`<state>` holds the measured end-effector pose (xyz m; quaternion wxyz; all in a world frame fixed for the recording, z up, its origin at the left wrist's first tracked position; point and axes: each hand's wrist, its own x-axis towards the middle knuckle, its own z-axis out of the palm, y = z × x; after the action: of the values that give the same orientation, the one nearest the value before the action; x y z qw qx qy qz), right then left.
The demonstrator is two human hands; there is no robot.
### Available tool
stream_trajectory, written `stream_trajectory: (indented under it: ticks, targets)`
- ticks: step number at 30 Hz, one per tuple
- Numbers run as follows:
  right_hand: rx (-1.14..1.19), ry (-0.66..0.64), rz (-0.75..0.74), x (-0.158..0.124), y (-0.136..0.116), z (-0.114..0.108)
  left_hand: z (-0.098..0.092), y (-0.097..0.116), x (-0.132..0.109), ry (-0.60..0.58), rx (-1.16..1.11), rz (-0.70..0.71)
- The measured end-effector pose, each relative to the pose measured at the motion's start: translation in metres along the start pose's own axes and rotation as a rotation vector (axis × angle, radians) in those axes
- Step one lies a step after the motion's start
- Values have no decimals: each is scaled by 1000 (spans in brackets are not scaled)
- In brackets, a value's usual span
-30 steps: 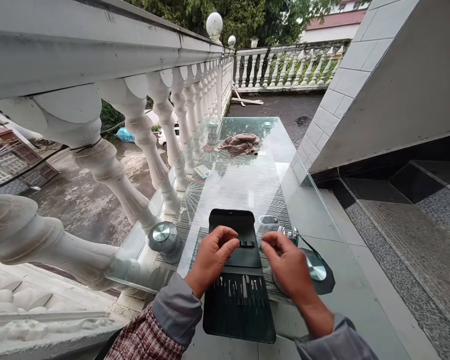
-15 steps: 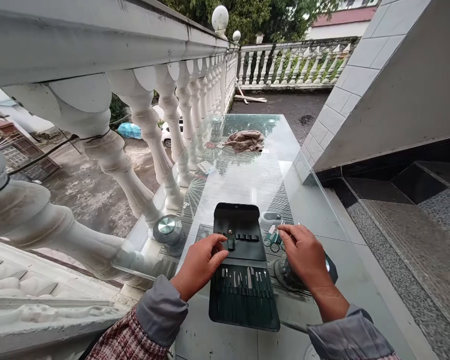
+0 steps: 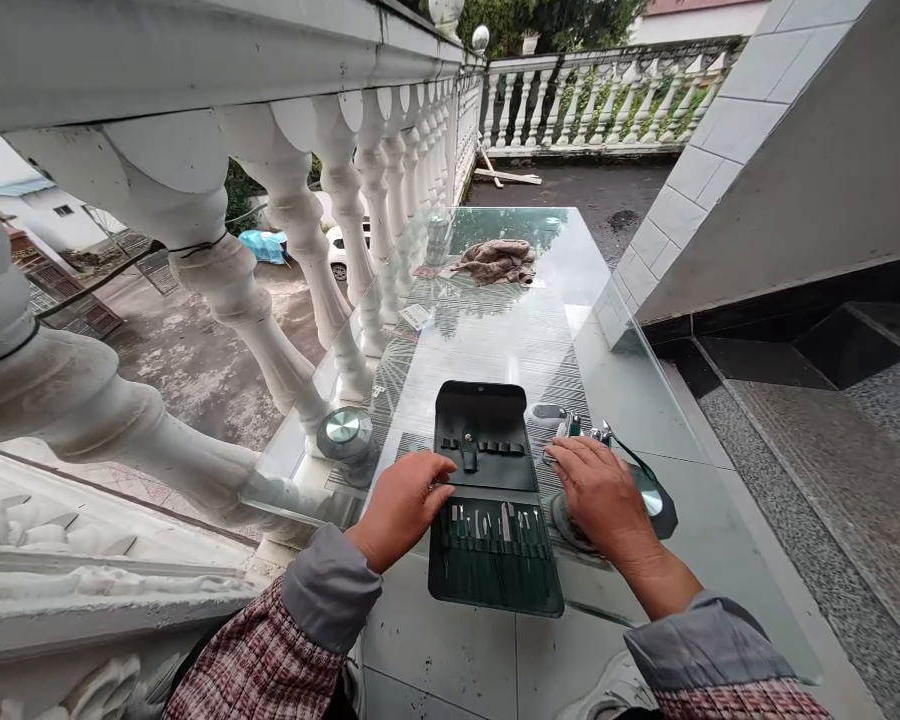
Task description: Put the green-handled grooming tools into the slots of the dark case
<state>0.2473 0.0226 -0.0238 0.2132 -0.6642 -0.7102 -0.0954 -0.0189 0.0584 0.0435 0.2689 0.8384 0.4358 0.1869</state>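
A dark green case [image 3: 495, 595] lies unfolded on the glass table. Slim metal tools [image 3: 504, 522] stand in a row in its lower half, while the upper half has black loops and a small snapped holder [image 3: 469, 456]. My left hand [image 3: 409, 505] is at the case's left edge, thumb and fingertips apart, with nothing between them. Over the small tools right of the case is my right hand [image 3: 604, 495], its fingers bent down and together; what they hold, if anything, is hidden. Clippers [image 3: 573, 424] and a grey oval item [image 3: 548, 412] lie just beyond it.
The glass table [image 3: 510, 350] bears a crumpled brown cloth [image 3: 496, 262] at its far end and a small card [image 3: 415, 317] on the left. Round metal-topped supports [image 3: 344, 430] show under the glass. A white balustrade [image 3: 292, 235] runs along the left; steps [image 3: 817, 460] are at right.
The view has shifted, so the case appears higher. My right hand has lowered onto the small tools, covering the scissors seen before. My left hand stays by the case's left edge.
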Motion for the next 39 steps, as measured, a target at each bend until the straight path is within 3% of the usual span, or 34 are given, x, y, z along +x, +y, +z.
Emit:
stream_trajectory:
  ticks: [5,9,14,17,23,27,31,35,39]
  targets:
    - [34,71,16,-6,-6,-11,0,0,-5,-14,86,54]
    - [207,156,9,-16,-19,-31,4,5,-11,-37,41,193]
    - [249,185,348,-28,-1,-43,19,11,-20,-154,99,409]
    - [233,169,395,-31,16,-39,29,10,-23,-221,181,482]
    - [74,63,198,-35,18,-26,38,5,-22,-248,313,489]
    - [-17,32,208,-34,19,-21,38,4,-17,-235,334,468]
    - [-99,64,274,-32,38,-22,37,2,-13,-224,335,451]
    - [-150,-6,323,-35,53,-21,38,1,-9,-213,334,442]
    - [-183,-34,315,-35,48,-21,39,2,-7,-206,342,446]
